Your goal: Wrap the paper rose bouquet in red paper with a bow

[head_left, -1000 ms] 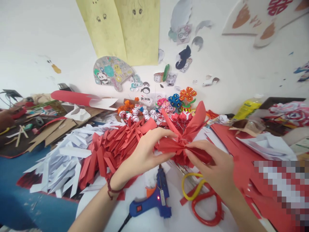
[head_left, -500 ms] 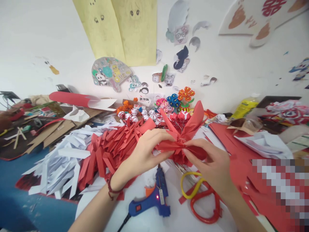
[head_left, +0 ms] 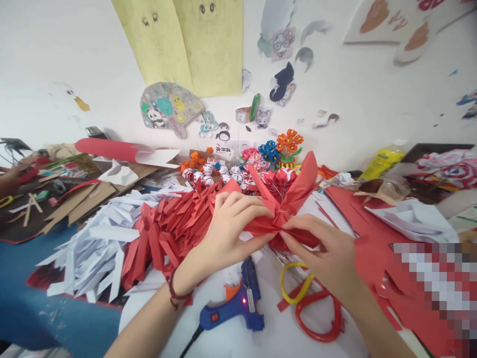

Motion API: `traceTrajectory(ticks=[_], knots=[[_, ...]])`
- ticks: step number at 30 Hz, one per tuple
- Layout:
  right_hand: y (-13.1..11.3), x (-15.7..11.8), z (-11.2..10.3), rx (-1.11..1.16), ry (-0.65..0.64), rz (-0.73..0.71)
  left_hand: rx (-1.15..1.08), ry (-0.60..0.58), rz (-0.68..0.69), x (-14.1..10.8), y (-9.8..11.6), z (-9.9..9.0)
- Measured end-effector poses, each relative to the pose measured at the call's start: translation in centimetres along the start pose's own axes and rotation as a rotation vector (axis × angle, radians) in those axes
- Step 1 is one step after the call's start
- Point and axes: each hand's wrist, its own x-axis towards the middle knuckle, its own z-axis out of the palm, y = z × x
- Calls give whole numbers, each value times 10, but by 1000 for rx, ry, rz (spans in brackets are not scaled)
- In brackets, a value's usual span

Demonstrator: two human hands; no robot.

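Between my hands is a red paper flower (head_left: 285,201), gathered at its middle, with long petals standing up at the back. My left hand (head_left: 233,226) pinches its left side between thumb and fingers. From the right, my right hand (head_left: 324,243) pinches the folded paper close to the flower's centre. Below the left hand lies a blue glue gun (head_left: 238,303) with a small red light lit. Scissors with yellow and red handles (head_left: 318,315) rest under the right hand; their blades are hidden.
Piles of folded white paper strips (head_left: 93,243) and red paper strips (head_left: 167,228) spread to the left. Red sheets (head_left: 402,278) cover the right side. Small craft flowers (head_left: 268,154) stand along the wall, with a yellow bottle (head_left: 383,159) farther right. Another person's hand (head_left: 15,181) shows at far left.
The view has tilted slightly down. Both hands keep their pinch on the flower; the left hand's fingers have shifted a little toward its centre.
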Motion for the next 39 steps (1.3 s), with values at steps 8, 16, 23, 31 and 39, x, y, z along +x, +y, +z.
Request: traceTrajectory(ticks=[8,16,23,31,39], knots=[[-6,2,0,-22,2,-82,-41,-48,4,0,5,-1],[-9,3,-2,-21,20,-156,-57,-7,50,0,6,0],[-8,0,-4,-73,34,-280,-24,67,118,1,9,0],[-12,-2,-10,-269,87,-455,29,146,235,-3,11,-2],[-15,-1,-12,-244,105,-473,48,217,309,-4,13,0]])
